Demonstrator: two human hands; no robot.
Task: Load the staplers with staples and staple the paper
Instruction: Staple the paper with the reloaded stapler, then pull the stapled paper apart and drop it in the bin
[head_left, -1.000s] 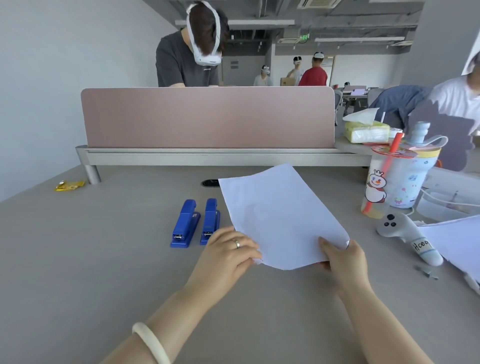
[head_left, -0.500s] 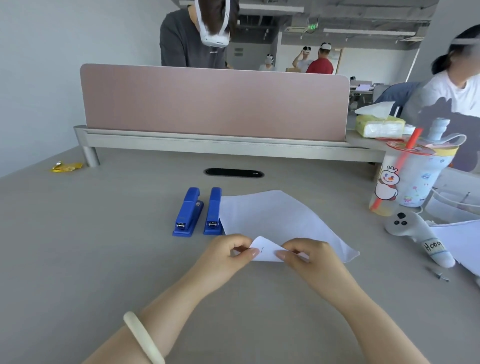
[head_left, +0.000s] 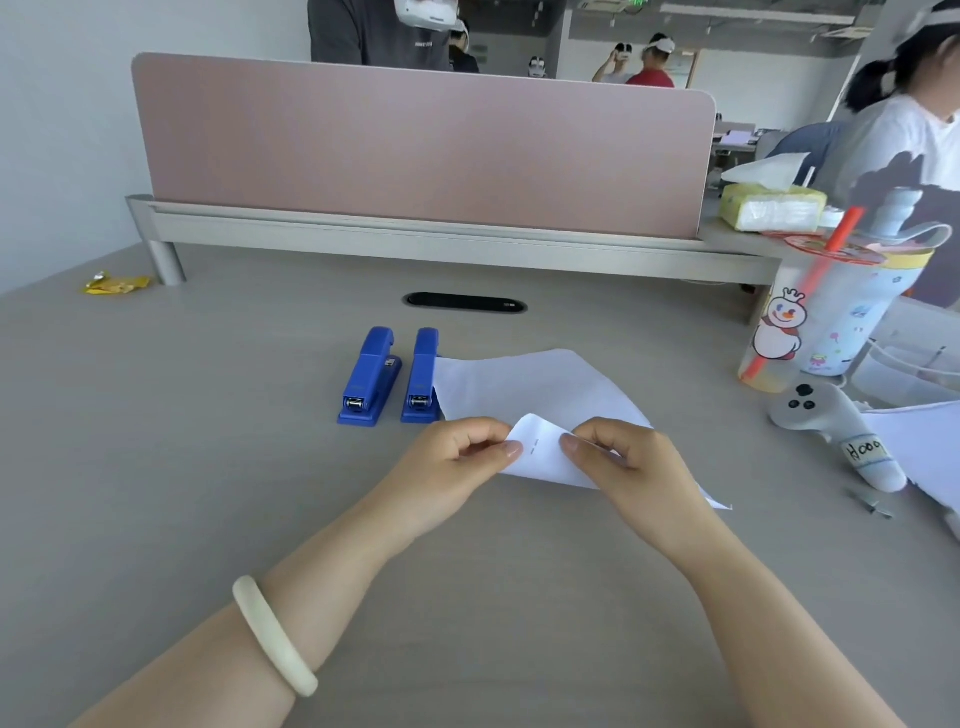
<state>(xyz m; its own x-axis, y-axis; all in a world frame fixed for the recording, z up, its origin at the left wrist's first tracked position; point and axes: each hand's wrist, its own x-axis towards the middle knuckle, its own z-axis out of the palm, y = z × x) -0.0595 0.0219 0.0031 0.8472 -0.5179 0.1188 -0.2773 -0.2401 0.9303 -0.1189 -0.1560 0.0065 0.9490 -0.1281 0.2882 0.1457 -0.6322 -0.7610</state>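
Note:
Two blue staplers lie side by side on the grey desk, the left stapler (head_left: 369, 378) and the right stapler (head_left: 423, 376), both closed. A white sheet of paper (head_left: 524, 387) lies just right of them, touching the right stapler. Its near corner is folded up toward me, and small staple marks show on it. My left hand (head_left: 452, 462) pinches the left side of that corner and my right hand (head_left: 621, 467) pinches the right side.
A pink divider (head_left: 415, 150) closes the desk's far edge, with a black cable slot (head_left: 465, 302) before it. At the right stand a cartoon drink cup (head_left: 826, 312), a grey controller (head_left: 831, 431), loose staples (head_left: 872, 504), more paper (head_left: 924, 447) and a tissue pack (head_left: 774, 208). People are beyond the divider.
The sheet has come down from being held up to lying flat. Both hands moved together onto its near corner and folded it up.

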